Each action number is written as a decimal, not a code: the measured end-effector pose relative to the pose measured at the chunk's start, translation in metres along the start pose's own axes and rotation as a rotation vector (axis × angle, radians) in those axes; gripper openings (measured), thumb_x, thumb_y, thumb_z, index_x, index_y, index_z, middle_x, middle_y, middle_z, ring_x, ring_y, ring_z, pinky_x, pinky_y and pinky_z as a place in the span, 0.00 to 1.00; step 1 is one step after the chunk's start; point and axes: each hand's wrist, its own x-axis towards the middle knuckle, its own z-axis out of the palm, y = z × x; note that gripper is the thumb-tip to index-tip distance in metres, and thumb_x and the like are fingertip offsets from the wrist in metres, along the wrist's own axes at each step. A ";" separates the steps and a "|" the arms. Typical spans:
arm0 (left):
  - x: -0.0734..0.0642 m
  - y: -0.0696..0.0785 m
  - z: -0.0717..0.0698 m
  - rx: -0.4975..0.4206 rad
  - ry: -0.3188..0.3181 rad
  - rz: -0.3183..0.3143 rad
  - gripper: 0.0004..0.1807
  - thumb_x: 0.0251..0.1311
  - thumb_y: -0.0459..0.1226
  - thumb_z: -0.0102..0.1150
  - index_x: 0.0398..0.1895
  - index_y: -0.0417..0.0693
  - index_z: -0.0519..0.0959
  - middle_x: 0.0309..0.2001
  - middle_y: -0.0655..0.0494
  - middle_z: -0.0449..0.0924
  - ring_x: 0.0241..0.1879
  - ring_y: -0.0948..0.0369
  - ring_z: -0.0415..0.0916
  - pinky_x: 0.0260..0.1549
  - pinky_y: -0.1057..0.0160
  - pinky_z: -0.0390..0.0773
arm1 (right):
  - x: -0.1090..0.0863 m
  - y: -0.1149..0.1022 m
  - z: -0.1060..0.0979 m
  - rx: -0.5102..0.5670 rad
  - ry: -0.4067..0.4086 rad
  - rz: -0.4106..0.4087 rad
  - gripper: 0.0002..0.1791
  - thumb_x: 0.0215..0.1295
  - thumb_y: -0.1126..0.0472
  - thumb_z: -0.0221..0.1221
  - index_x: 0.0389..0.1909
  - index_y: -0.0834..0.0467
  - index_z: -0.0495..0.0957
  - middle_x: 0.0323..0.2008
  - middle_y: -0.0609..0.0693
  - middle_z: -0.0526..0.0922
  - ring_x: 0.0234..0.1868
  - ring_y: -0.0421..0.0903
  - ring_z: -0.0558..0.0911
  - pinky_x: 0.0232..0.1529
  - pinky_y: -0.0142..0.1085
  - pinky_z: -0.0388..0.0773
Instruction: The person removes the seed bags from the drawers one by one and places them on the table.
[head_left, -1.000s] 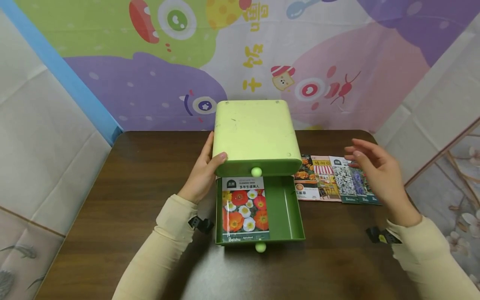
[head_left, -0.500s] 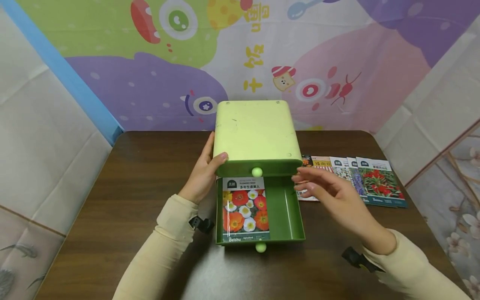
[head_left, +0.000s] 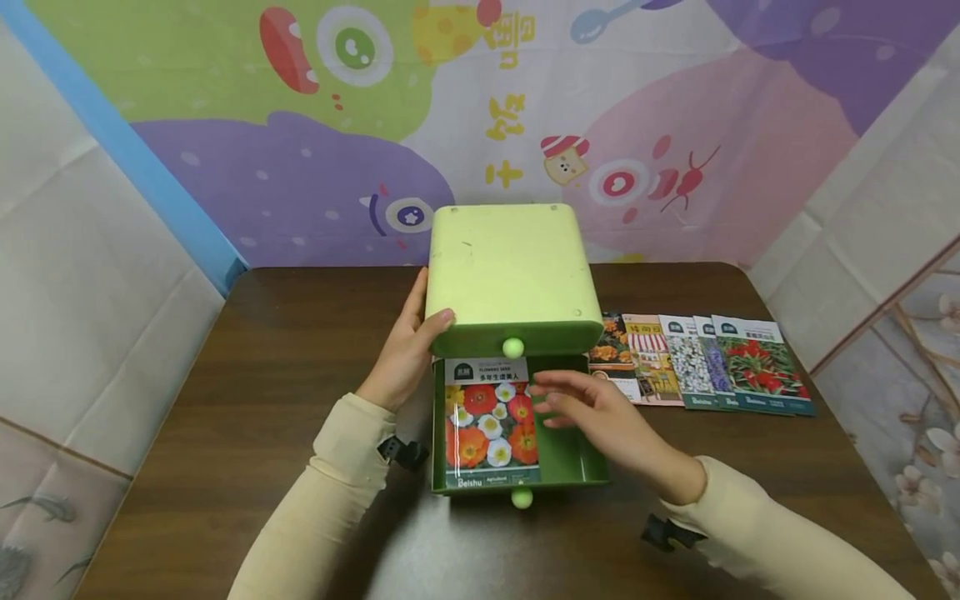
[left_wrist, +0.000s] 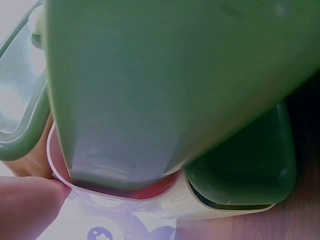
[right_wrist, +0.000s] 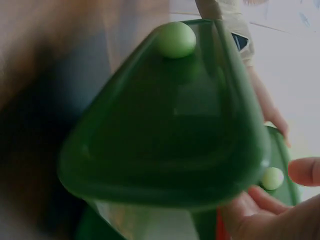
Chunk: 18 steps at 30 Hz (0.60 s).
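A pale green drawer cabinet stands on the table, with a dark green drawer pulled out at its front. Inside lies a poppy seed packet, against the drawer's left side. My left hand presses the cabinet's left side with long straight fingers, its thumb over the front top edge. Above the drawer's right half is my right hand, fingers loosely bent and fingertips close to the packet's right edge; whether they touch it I cannot tell. In the right wrist view the drawer's front covers much of the scene.
Several other flower seed packets lie overlapping in a row right of the cabinet. A round knob marks the shut upper drawer. Another dark green drawer front shows in the left wrist view. A cartoon-patterned cloth hangs behind the table.
My right hand has moved left from over the packets at the right, past the cabinet's corner, to above the pulled-out drawer. The left hand stays at the cabinet.
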 end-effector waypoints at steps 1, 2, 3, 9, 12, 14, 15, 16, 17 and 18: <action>0.000 0.000 0.000 -0.002 0.002 -0.001 0.43 0.71 0.44 0.51 0.78 0.76 0.35 0.79 0.65 0.35 0.58 0.60 0.72 0.54 0.60 0.76 | 0.002 0.001 0.001 0.015 0.005 0.027 0.26 0.76 0.60 0.49 0.67 0.72 0.64 0.64 0.70 0.71 0.59 0.62 0.78 0.54 0.43 0.80; 0.000 0.000 0.000 -0.003 0.006 -0.002 0.43 0.71 0.43 0.51 0.78 0.76 0.35 0.79 0.65 0.35 0.58 0.59 0.71 0.54 0.59 0.76 | 0.003 0.002 0.002 0.030 0.010 0.054 0.26 0.76 0.61 0.48 0.68 0.72 0.63 0.64 0.71 0.70 0.60 0.63 0.76 0.56 0.42 0.79; -0.001 0.000 0.000 -0.001 0.006 -0.004 0.43 0.71 0.43 0.50 0.78 0.76 0.35 0.79 0.65 0.34 0.59 0.59 0.71 0.53 0.59 0.76 | 0.004 0.003 0.002 0.043 0.013 0.076 0.27 0.76 0.61 0.48 0.69 0.72 0.61 0.65 0.71 0.69 0.62 0.63 0.75 0.57 0.42 0.79; -0.002 0.000 0.001 -0.007 0.011 -0.010 0.43 0.70 0.42 0.50 0.78 0.76 0.36 0.79 0.64 0.35 0.55 0.61 0.73 0.48 0.56 0.79 | 0.009 0.008 0.001 0.073 0.012 0.175 0.29 0.75 0.61 0.46 0.71 0.71 0.57 0.68 0.71 0.65 0.65 0.64 0.71 0.59 0.45 0.77; -0.001 0.000 0.001 -0.009 0.009 -0.005 0.43 0.70 0.42 0.50 0.78 0.76 0.36 0.79 0.64 0.36 0.54 0.61 0.74 0.48 0.56 0.79 | 0.011 0.009 0.001 0.074 0.012 0.201 0.30 0.75 0.62 0.46 0.72 0.71 0.55 0.69 0.71 0.63 0.66 0.63 0.70 0.60 0.45 0.76; -0.001 0.000 0.000 -0.004 0.008 -0.003 0.43 0.71 0.42 0.50 0.78 0.77 0.36 0.79 0.64 0.36 0.54 0.61 0.74 0.48 0.56 0.79 | 0.012 0.009 0.001 0.076 0.013 0.219 0.30 0.75 0.62 0.45 0.72 0.72 0.54 0.69 0.71 0.62 0.66 0.63 0.70 0.61 0.45 0.76; -0.001 0.000 0.000 -0.001 0.008 -0.002 0.43 0.71 0.43 0.50 0.77 0.77 0.36 0.79 0.64 0.36 0.54 0.61 0.74 0.48 0.56 0.79 | 0.013 0.009 0.001 0.078 0.011 0.226 0.30 0.75 0.62 0.45 0.72 0.72 0.53 0.69 0.71 0.62 0.66 0.63 0.70 0.61 0.46 0.75; -0.001 0.000 0.000 0.001 0.008 0.000 0.43 0.71 0.43 0.50 0.77 0.77 0.36 0.79 0.63 0.36 0.54 0.61 0.74 0.48 0.56 0.79 | 0.014 0.009 0.002 0.082 0.008 0.234 0.31 0.75 0.62 0.45 0.72 0.73 0.52 0.69 0.72 0.62 0.66 0.63 0.70 0.61 0.46 0.75; -0.001 0.000 0.000 0.003 0.007 0.001 0.43 0.71 0.43 0.50 0.77 0.77 0.36 0.79 0.63 0.36 0.54 0.61 0.74 0.48 0.56 0.79 | 0.014 0.009 0.002 0.086 0.007 0.246 0.31 0.75 0.63 0.45 0.72 0.74 0.52 0.69 0.72 0.62 0.66 0.63 0.70 0.61 0.46 0.75; -0.001 0.000 0.000 0.005 0.006 0.001 0.43 0.71 0.43 0.50 0.77 0.77 0.36 0.79 0.64 0.36 0.54 0.61 0.74 0.48 0.56 0.79 | 0.015 0.009 0.003 0.092 0.004 0.257 0.31 0.75 0.63 0.44 0.73 0.74 0.51 0.69 0.72 0.62 0.66 0.63 0.70 0.61 0.46 0.75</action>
